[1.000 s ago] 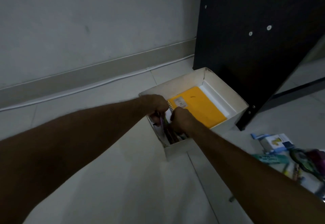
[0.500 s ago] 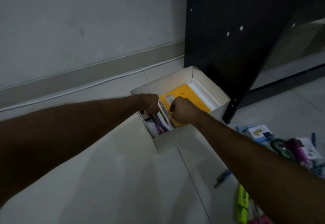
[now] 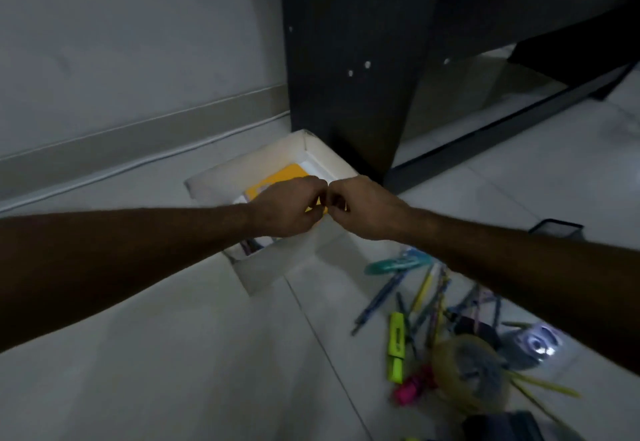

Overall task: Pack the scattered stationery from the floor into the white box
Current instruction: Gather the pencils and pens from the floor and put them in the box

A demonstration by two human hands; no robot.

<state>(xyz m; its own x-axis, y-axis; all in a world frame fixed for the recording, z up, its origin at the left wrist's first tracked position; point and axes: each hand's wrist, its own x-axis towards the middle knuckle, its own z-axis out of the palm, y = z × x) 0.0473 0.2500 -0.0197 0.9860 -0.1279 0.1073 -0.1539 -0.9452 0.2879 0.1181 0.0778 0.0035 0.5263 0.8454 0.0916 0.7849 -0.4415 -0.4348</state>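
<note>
Both hands meet knuckle to knuckle over the white box (image 3: pixel 322 158): left hand (image 3: pixel 289 206) and right hand (image 3: pixel 363 208) curled, can't tell if holding anything. Yellow notebook (image 3: pixel 277 180) inside, I think.

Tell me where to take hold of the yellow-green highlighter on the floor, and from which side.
Grip the yellow-green highlighter across its flat body, near the middle, coming straight down from above. It lies flat on the floor tiles, with pens crossing close on its right, so the open left side gives the fingers room. The right hand looks nearer.
</note>
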